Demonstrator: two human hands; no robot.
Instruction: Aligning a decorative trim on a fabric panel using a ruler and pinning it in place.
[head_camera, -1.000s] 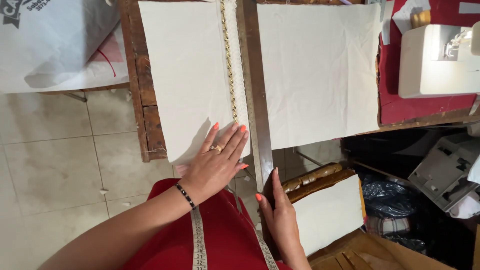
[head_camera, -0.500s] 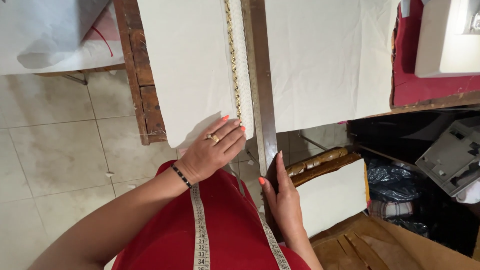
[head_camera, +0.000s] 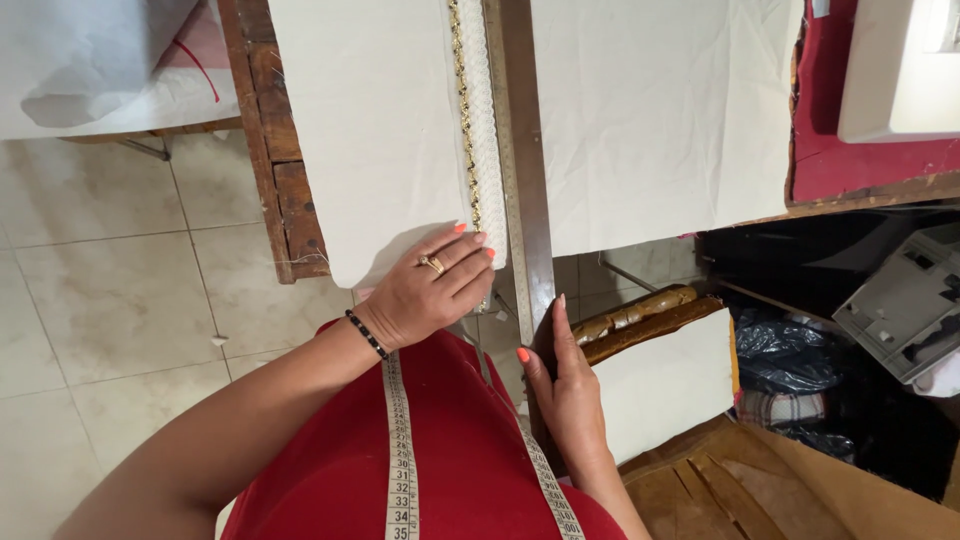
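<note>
Two cloth panels (head_camera: 380, 130) (head_camera: 660, 110) lay side by side on the counter (head_camera: 275, 170), near edges overhanging it. A long ruler (head_camera: 520, 170) lay between them. Beaded trim (head_camera: 463, 110) ran along the left panel's right edge, just left of the ruler. Left hand (head_camera: 425, 290) rested on that panel's near corner; right hand (head_camera: 570, 390) touched the ruler's near end. Tape measure (head_camera: 400, 450) hung nearest the body.
</note>
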